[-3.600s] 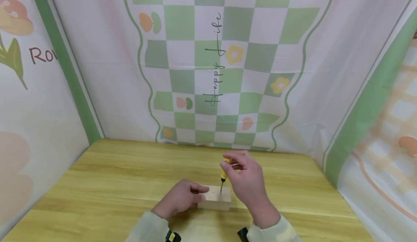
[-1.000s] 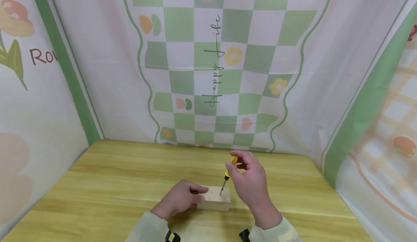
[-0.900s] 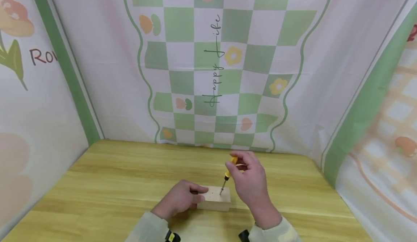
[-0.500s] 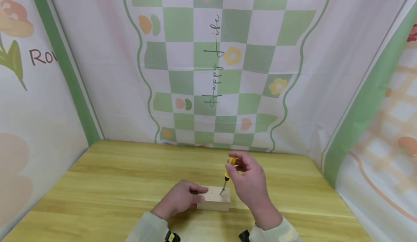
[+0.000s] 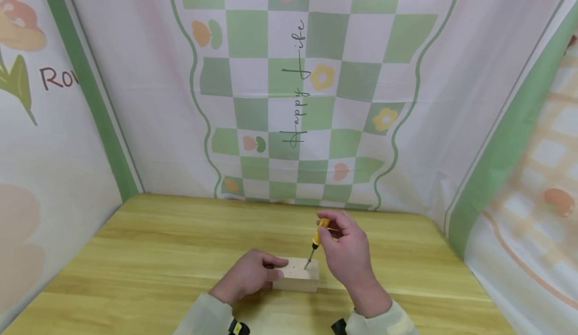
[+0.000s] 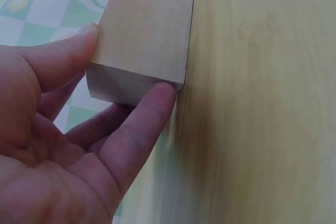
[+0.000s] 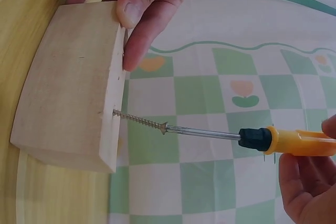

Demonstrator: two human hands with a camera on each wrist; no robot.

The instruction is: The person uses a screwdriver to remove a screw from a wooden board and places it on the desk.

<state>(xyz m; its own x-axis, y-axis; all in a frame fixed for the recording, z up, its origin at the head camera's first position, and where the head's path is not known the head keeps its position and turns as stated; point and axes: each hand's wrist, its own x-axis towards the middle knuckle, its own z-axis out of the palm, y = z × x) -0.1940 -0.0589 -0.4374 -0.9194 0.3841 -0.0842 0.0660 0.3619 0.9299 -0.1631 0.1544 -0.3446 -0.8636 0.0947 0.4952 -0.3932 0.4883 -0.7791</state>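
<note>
A pale wooden block [image 5: 295, 285] lies on the table, its left end gripped by my left hand [image 5: 248, 275]. In the left wrist view, that hand's thumb and fingers touch the block [image 6: 144, 30] at its end and edges. My right hand [image 5: 347, 249] pinches the yellow handle of a screwdriver [image 5: 317, 238] above the block's right part. A threaded screw [image 7: 139, 120] stands at a slant with its point at the block's top face, most of its thread exposed. The screwdriver tip meets the screw's head. Small dark marks dot the top face beside the left fingers.
The wood-grain table [image 5: 180, 234] stretches around the block. Behind it hangs a green-and-white checked cloth [image 5: 289, 114], with printed fabric on both sides. Dark wrist devices sit at both sleeves [image 5: 205, 315].
Since the earliest frame, my right hand has shifted slightly right and the screwdriver leans further right. Lately its fingers have shifted on the handle. My left hand and the block stay put.
</note>
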